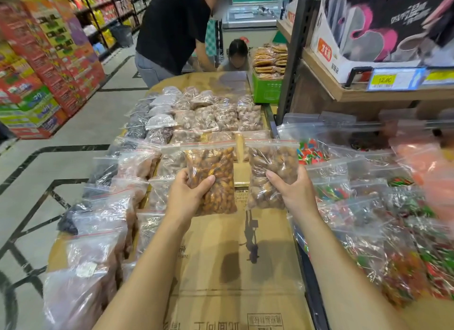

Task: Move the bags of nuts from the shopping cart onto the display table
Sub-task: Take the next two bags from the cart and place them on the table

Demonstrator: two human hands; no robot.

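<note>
At the centre of the frame the left hand [189, 194] grips a clear zip-top plastic bag of dark amber-brown nuts [211, 167], thumb curled across its front and fingers behind. The right hand [292, 194] grips a clear zip-top bag of paler, rounder brown nuts [272, 162] in the same way. Both bags are held up over the cardboard-covered counter [221, 251], side by side and not touching. Their long axes run up the frame, with the red-lined zip edges uppermost, away from the person.

The dark-rimmed shopping cart [310, 293], heaped with bags of coloured sweets, sits at the right of the frame, and both held bags look clear of it.

The coming move turns on the bare cardboard. It lies directly beneath the hands and toward the lower centre of the frame, between the column of filled bags along the left edge [103, 231] and the cart. The laid rows of nut bags [216, 118] end just above the held pair. By that reading, each bag needs only lowering and tipping flat. The left hand is nearer the left column, and the right hand is nearer the cart side.
</note>
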